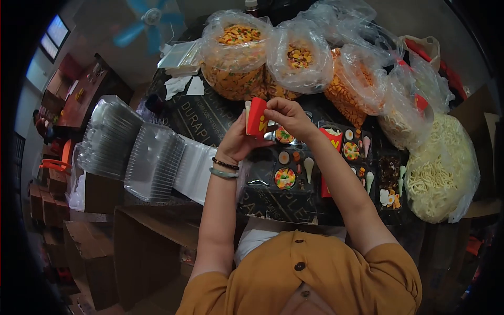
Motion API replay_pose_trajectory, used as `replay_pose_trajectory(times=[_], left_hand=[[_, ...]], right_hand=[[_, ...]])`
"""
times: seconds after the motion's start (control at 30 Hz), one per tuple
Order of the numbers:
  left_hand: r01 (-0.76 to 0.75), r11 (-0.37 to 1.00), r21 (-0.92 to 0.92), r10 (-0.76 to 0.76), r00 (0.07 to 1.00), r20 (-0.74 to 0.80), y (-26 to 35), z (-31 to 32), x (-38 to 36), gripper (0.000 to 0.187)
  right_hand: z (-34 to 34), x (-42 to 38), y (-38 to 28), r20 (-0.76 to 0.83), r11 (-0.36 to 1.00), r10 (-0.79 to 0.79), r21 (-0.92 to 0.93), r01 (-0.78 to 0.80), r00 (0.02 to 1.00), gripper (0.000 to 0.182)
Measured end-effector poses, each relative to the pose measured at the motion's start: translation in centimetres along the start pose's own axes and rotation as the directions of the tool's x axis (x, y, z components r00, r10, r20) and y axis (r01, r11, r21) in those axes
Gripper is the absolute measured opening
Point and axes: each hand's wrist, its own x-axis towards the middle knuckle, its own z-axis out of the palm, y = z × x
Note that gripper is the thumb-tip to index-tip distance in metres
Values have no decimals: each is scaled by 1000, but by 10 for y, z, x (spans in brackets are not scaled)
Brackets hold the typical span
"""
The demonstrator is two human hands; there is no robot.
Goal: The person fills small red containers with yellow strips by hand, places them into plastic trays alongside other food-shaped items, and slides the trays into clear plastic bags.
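Mustard-coloured shirt point(315, 273) cloth with dark buttons spans the bottom of the view, and two bare forearms reach forward from its short sleeves, converging over the black, letter-printed bench point(210, 123). Both hands are together on one red fries carton point(256, 117), raised above the bench on the near side of a large bag of orange pieces point(233, 79). The left hand point(236, 137), below a dark beaded bracelet point(224, 162) and a pale bangle point(224, 173), is turned up and grips the carton from its left; the right hand point(290, 116) bends inward at the wrist, thumb and fingers closed on the carton's right edge. Some left fingers are hidden behind it, and its inside is hard to make out (a pale strip shows along one side). The right forearm partly covers a second red carton point(331, 139) and neighbouring clear trays point(260, 176). Clouded plastic blurs the contents of several bags, and the dark lens rim cuts off the room's edges.
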Motion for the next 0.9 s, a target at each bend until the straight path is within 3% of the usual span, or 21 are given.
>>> replay_pose_trajectory(times=[0.03,0.07,0.13,0.2,0.27,0.4,0.5,0.73,0.9], left_hand=[[3,998,-67,2,996,87,0,3,1,48],[15,991,-132,9,984,175,0,5,2,48],[-3,984,-181,37,982,186,-2,6,3,47],[-47,990,-129,62,992,113,-3,11,0,46],[-76,992,-103,83,994,66,-4,18,-1,44],[-140,989,-52,136,987,-83,-8,12,3,40],[-174,984,-25,167,969,-185,-9,15,2,38],[-200,973,113,220,951,-218,-7,20,0,38],[-365,917,160,389,908,-159,-10,24,-1,37]], right_hand=[[3,-2,-4,-5,992,82,95,-81,997,16],[2,-2,-1,-12,993,59,104,-57,998,16],[3,-5,-7,-28,997,49,61,-47,998,17],[5,-6,-12,-45,999,43,21,-42,998,18],[8,-5,-12,-95,991,-8,-131,-5,995,20],[6,-7,-9,-128,994,-4,-108,-10,992,21],[0,-10,-2,-98,986,-91,-148,76,991,22],[-5,-11,2,-87,953,-62,-302,33,994,21],[2,-9,-1,-152,954,-82,-299,34,985,22]])
